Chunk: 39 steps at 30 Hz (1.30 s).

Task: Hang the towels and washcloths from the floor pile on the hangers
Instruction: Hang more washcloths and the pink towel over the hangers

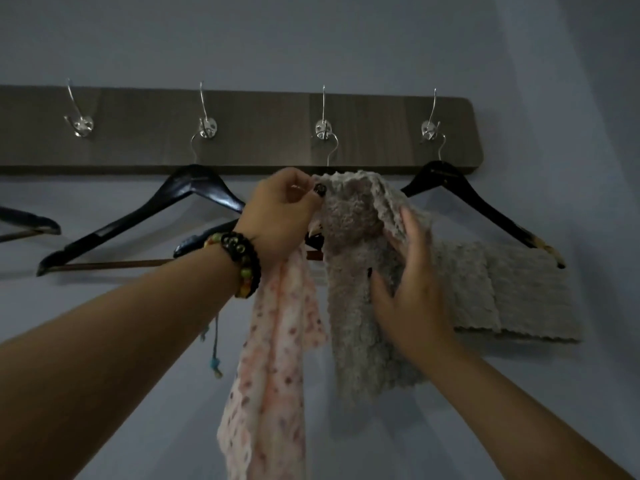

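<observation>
Hands are both up at the third hanger, whose black shoulder shows only at its left end, the rest hidden behind cloth. The left hand pinches the top edge of a fluffy grey washcloth near the hanger's neck, while a pink spotted cloth trails down from under that same wrist; whether the fingers also hold it I cannot tell. The right hand has loosely curled fingers clutching the grey cloth's right side, bunching it. Trouble looks likely if the bunched cloth is let go before it sits evenly: it would slide off the smooth sloping shoulder, or tug the pink one down with it. The hanger could also swing off its chrome hook. To the right, a grey towel hangs folded over the last hanger; to the left, an empty hanger waits. All hang from a dark wooden rail on a plain bluish wall in dim light.
</observation>
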Available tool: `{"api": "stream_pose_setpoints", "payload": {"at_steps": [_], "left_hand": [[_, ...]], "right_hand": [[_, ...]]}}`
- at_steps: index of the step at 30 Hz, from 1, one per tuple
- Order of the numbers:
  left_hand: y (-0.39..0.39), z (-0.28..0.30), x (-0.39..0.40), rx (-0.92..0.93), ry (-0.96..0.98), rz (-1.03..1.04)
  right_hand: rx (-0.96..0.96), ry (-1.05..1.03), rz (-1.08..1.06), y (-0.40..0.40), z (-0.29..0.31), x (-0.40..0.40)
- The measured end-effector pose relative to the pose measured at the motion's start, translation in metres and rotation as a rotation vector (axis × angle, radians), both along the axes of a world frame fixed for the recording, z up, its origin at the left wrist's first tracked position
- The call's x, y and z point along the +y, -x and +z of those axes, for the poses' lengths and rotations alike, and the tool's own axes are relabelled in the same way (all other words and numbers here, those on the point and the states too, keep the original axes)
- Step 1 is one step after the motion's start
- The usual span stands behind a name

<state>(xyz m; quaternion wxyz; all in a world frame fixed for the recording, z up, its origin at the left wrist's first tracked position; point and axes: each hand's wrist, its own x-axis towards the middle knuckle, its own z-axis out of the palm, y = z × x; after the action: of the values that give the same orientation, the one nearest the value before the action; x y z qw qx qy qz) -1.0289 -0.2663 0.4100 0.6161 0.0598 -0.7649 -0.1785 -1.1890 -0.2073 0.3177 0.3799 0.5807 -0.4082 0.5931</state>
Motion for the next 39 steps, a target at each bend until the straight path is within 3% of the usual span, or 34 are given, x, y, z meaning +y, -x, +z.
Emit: {"api": "stream_pose_setpoints", "payload": {"at_steps": [7,12,17,21,25,31,36,39], "left_hand": [[0.022,0.03,-0.013,0.038,0.0,0.017],[0.031,0.029,-0.023,-0.294,-0.1,0.188],[0.034,0.026,-0.021,-0.412,-0.173,0.215],[0.033,0.02,-0.009,-0.505,-0.333,0.165],[0.031,0.012,0.003,-0.429,-0.432,-0.011],[0.029,-0.007,0.014,-0.262,-0.447,-0.165],[0.039,-0.015,0.037,-0.207,-0.387,-0.215],[0.046,-0.021,0.047,-0.176,-0.383,-0.267]], "right_hand": [[-0.034,0.038,-0.062,0.008,0.027,-0.01],[-0.157,0.149,-0.027,0.016,0.04,-0.022],[-0.205,0.116,-0.155,0.021,0.048,-0.023],[-0.091,0.104,-0.289,0.021,0.047,-0.018],[0.002,0.144,-0.36,0.027,0.041,0.001],[0.061,-0.032,-0.415,0.045,0.057,0.038],[-0.032,-0.084,-0.348,0.05,0.06,0.06],[-0.127,-0.255,-0.305,0.052,0.068,0.072]]}}
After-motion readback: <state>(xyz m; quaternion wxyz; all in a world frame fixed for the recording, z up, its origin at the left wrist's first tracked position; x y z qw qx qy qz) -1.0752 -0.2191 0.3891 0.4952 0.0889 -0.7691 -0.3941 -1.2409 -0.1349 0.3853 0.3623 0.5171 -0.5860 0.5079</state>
